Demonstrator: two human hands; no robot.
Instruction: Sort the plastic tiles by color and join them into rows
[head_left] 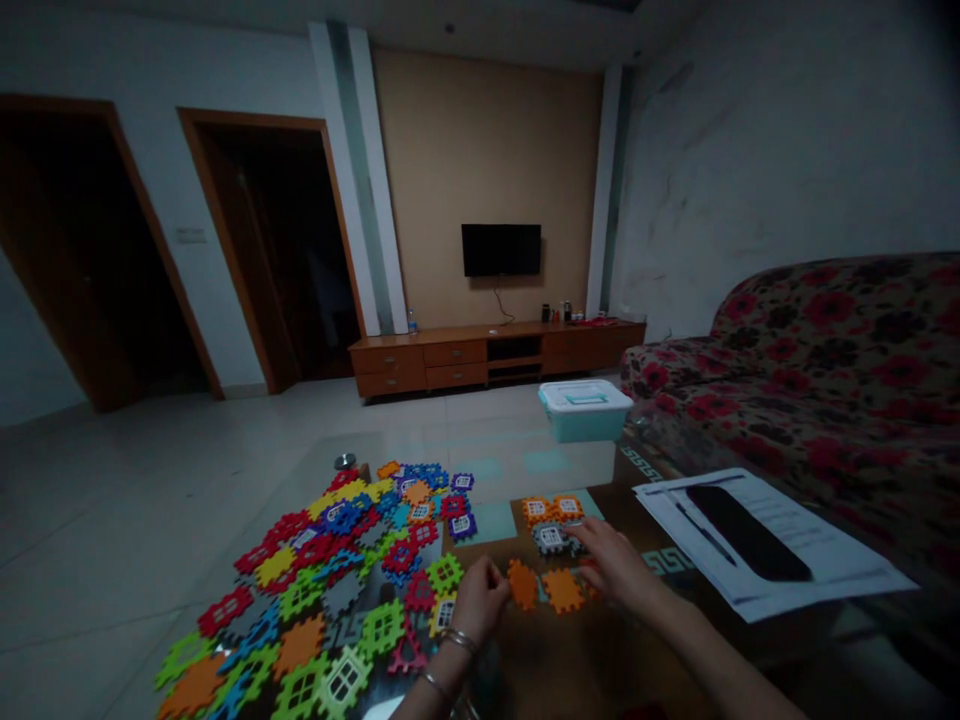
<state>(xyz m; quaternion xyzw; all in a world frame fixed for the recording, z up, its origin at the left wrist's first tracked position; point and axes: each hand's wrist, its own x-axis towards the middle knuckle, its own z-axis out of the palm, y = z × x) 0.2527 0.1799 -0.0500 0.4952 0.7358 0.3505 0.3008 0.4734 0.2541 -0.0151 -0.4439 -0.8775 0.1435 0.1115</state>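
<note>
Left hand (480,597) pinching orange tile (523,584), right hand (616,562) on tiles

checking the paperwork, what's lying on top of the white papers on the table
A long black flat object and a dark pen lie on the white papers. The print beneath the black object is covered and cannot be seen.

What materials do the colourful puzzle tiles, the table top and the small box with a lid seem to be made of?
Puzzle tiles: probably matte plastic or foam; flat, brightly coloured, with toothed edges.
Table top: seemingly glass; glossy, it reflects the room.
Box: likely smooth plastic; teal body, white lid.
The left hand and right hand touch orange tiles.
</note>
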